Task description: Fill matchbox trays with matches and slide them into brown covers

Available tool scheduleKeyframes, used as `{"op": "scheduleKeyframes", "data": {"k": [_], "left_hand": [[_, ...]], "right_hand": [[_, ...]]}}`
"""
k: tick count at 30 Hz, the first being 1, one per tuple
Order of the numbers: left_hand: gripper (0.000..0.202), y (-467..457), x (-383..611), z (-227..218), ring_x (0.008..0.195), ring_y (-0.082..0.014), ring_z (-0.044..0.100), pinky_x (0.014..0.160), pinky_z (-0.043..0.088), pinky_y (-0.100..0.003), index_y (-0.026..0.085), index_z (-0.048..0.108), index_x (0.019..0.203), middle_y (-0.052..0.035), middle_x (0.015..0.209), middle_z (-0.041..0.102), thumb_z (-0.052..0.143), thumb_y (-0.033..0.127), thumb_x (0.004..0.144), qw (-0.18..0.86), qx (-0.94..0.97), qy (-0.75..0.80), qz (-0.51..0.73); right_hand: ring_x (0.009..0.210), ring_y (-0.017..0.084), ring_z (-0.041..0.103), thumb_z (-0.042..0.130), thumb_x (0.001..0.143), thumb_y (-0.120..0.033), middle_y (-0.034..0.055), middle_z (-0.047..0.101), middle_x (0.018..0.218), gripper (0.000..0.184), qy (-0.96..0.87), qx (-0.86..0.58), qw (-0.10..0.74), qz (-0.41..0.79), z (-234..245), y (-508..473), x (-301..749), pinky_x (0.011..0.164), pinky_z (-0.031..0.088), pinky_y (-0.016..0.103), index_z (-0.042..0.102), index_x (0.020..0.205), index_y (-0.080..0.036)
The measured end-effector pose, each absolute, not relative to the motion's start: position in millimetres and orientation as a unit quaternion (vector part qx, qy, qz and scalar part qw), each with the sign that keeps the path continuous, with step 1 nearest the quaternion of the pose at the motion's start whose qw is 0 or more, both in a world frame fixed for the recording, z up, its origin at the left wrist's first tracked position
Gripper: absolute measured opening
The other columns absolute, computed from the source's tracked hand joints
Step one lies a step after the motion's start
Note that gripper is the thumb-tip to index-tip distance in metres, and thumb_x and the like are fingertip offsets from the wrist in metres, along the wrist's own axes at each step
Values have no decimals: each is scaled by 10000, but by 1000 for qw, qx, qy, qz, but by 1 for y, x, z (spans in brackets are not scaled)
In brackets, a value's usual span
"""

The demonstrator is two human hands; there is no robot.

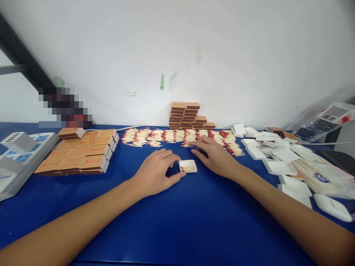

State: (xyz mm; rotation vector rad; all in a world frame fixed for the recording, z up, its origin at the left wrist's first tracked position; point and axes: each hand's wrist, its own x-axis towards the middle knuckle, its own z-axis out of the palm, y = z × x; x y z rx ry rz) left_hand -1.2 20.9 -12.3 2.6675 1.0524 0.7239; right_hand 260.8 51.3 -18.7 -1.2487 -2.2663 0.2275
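Note:
My left hand grips a small white matchbox tray at its left end, with the thumb at the near corner and the index finger at the far corner. Inside the tray lie a few red-tipped matches. My right hand is just beyond and right of the tray. Its index finger reaches the near edge of a long row of loose matches, with the thumb apart from it; I see nothing held between them.
Closed matchboxes lie stacked at left beside a power strip. More boxes stand against the wall. At right are white trays, a tissue pack and a white oval object.

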Motion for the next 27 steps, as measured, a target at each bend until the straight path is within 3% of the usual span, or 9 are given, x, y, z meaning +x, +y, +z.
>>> {"op": "scheduleKeyframes", "data": {"k": [10, 16, 22, 27], "left_hand": [[238, 21, -2, -10, 854, -216, 628, 823, 501, -381, 209, 699, 1117, -20, 903, 671, 741, 399, 982, 92, 898, 361, 236], [243, 21, -2, -11, 844, -217, 623, 813, 498, -381, 203, 702, 1120, -19, 897, 667, 746, 394, 978, 92, 898, 356, 241], [243, 22, -1, -12, 845, -216, 613, 812, 490, -381, 196, 708, 1121, -20, 899, 657, 744, 392, 982, 95, 898, 357, 238], [249, 21, -1, -12, 848, -216, 616, 809, 484, -381, 195, 707, 1126, -16, 899, 658, 749, 391, 979, 101, 897, 360, 236]], "right_hand": [[885, 240, 641, 561, 1054, -297, 102, 630, 1051, 230, -852, -454, 253, 65, -20, 49, 264, 811, 540, 399, 763, 1144, -232], [847, 235, 617, 577, 1042, -315, 69, 621, 940, 150, -843, -465, 254, 98, -21, 53, 266, 751, 507, 370, 689, 983, -235], [855, 228, 600, 565, 1049, -287, 69, 609, 988, 133, -844, -460, 254, 107, -21, 54, 266, 777, 491, 368, 674, 1097, -228], [858, 220, 590, 565, 1056, -277, 64, 593, 985, 136, -842, -463, 249, 122, -20, 54, 265, 777, 478, 353, 687, 1021, -231]]}}
